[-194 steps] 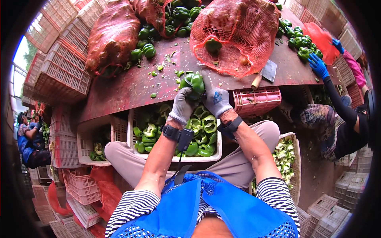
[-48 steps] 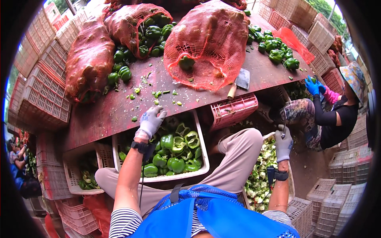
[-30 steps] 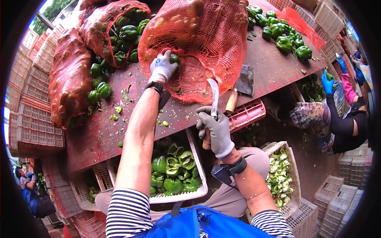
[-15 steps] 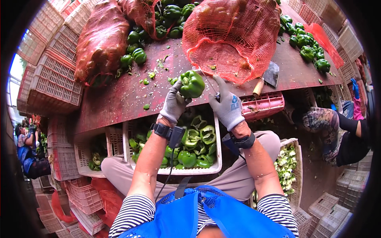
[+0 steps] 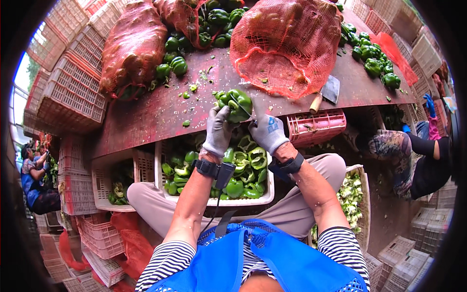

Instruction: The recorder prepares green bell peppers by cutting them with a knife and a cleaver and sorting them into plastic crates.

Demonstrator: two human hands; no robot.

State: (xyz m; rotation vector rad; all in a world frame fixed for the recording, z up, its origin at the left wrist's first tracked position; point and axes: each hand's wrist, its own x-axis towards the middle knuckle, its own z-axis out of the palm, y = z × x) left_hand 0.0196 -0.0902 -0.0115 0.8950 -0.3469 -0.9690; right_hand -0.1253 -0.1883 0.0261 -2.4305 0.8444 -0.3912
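Observation:
In my gloved left hand (image 5: 217, 132) I hold a green bell pepper (image 5: 238, 100) just above the table's near edge, fingers wrapped round its lower left side. My gloved right hand (image 5: 269, 132) is closed on a slim knife (image 5: 247, 113), whose handle is mostly hidden in the fingers. The thin blade reaches across the pepper's face and touches it; how deep it goes I cannot tell. Below both hands, a white crate (image 5: 238, 201) holds cut green peppers (image 5: 241, 163), several of them hollow halves.
Red mesh sacks (image 5: 287, 44) and whole peppers (image 5: 374, 58) lie on the red table (image 5: 146, 117). A wooden-handled cleaver (image 5: 331, 90) rests near its edge, above a pink crate (image 5: 316, 124). Pale green scraps (image 5: 349, 199) fill a crate by my right knee. Other people sit at both sides.
The knife blade has swung left from beside the pepper onto its face. My right hand has come lower and closer to the left. The pepper has turned slightly.

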